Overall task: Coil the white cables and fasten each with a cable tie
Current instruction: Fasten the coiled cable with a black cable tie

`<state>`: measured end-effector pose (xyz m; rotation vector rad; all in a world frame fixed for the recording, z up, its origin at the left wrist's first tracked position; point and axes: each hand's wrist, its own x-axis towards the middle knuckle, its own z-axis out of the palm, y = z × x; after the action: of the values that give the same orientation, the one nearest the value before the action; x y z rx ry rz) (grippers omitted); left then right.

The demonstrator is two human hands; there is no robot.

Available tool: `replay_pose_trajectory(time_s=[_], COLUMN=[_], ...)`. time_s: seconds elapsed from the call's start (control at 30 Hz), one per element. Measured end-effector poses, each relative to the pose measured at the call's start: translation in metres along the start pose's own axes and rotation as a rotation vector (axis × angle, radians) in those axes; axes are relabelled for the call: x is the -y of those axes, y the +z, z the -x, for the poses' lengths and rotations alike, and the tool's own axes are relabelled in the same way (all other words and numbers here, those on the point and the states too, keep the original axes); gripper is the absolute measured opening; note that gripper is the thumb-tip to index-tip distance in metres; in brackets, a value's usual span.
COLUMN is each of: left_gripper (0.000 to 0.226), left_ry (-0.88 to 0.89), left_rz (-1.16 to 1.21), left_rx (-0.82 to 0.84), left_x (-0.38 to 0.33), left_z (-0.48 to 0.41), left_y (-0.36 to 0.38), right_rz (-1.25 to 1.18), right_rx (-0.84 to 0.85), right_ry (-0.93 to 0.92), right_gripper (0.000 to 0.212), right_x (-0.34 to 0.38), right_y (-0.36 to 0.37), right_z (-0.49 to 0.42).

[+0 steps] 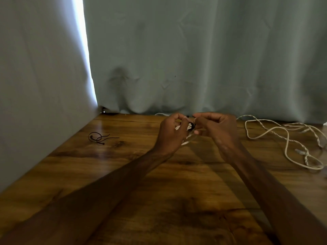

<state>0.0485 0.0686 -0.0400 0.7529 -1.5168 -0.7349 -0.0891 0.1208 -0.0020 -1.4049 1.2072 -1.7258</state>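
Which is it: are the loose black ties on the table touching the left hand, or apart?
Apart. The head view shows the loose black ties lying left of the left hand, with bare table wood plainly between them.

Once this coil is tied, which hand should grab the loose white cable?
The right hand, now pinching the cable tie: the loose white cable lies on its side; the left hand, gripping the coil, would reach across.

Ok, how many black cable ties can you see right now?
3: one tie on the white coil between the left hand and right hand; apparently two overlapping ties on the table at left; others may be hidden.
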Motion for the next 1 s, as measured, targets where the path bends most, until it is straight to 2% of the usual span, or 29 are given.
replay_pose_trajectory(time_s=[0.13,0.4,1.0], left_gripper=[0.019,0.02,0.018], left_ry=[-0.06,-0.033,0.032], left_rz=[0.091,0.131,0.051], left_rx=[0.031,0.162,0.108], left_x=[-0.001,0.002,0.0], left_z=[-0.002,-0.005,-0.001], left_y=[-0.004,-0.006,-0.006], right_rz=[-0.031,-0.019,0.005], right_rx=[0.042,0.132,0.119], right_ry=[0.046,0.073,0.122], right_gripper=[0.014,0.013,0.01], right_x=[0.004,0.008,0.009], right_y=[-0.003,-0.011,-0.011], right_z=[-0.002,-0.005,-0.004])
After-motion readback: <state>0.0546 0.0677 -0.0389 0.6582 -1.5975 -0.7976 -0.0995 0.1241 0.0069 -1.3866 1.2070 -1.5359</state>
